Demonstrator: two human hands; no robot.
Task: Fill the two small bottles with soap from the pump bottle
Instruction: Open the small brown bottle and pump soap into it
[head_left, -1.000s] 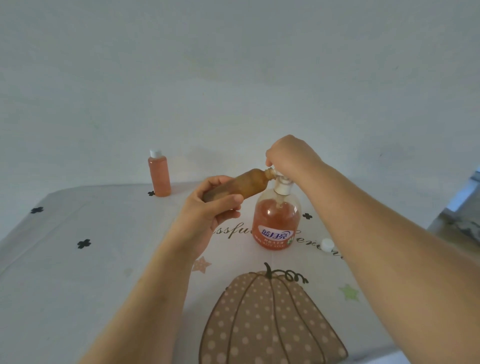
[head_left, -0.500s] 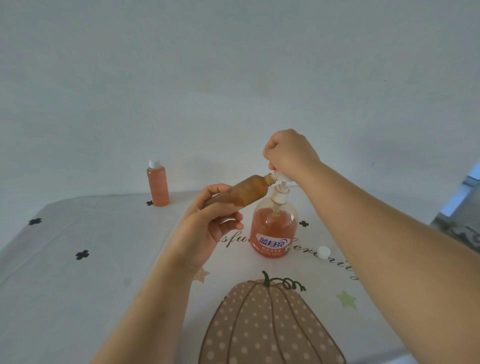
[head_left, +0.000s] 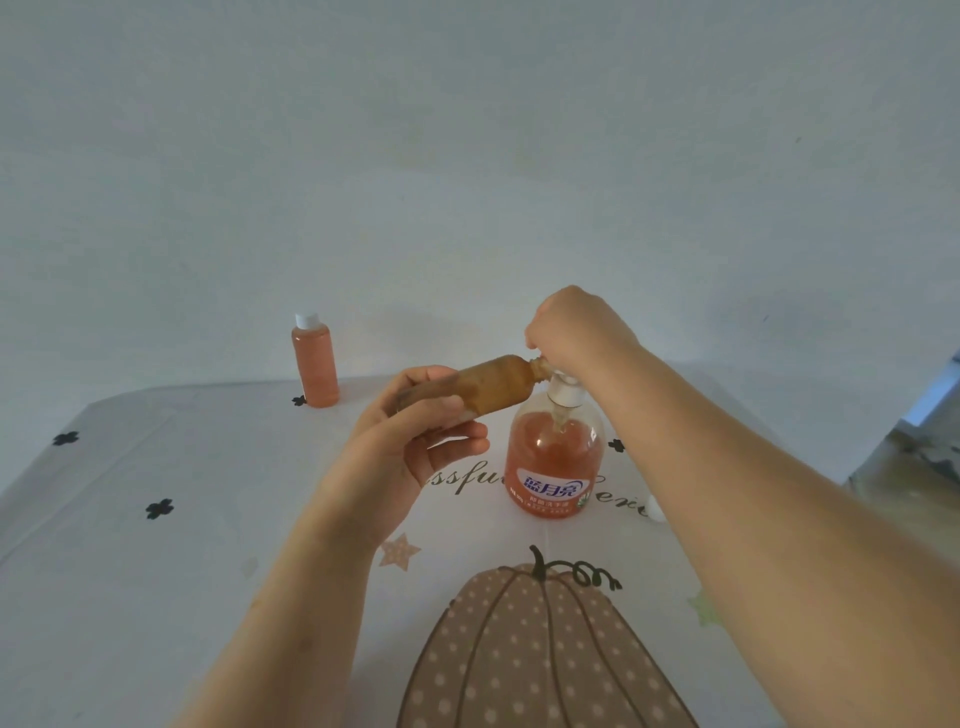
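The pump bottle (head_left: 553, 467), clear with orange soap and a white pump, stands mid-table. My right hand (head_left: 574, 332) curls over the pump head and presses it down; the head itself is hidden under the fingers. My left hand (head_left: 410, 441) grips an uncapped small bottle (head_left: 493, 387), tilted nearly flat, its mouth held against the pump spout. It looks brownish and mostly filled. A second small bottle (head_left: 315, 364), full of orange soap with a white cap, stands upright at the back left of the table.
A loose white cap (head_left: 655, 509) lies right of the pump bottle, partly behind my right forearm. The table (head_left: 156, 571) has a pale cloth with a pumpkin print, backed by a plain wall. Its right edge drops off near a window.
My right hand has pushed the pump head down again after it rose half a second ago. The tilted small bottle stays at the spout.
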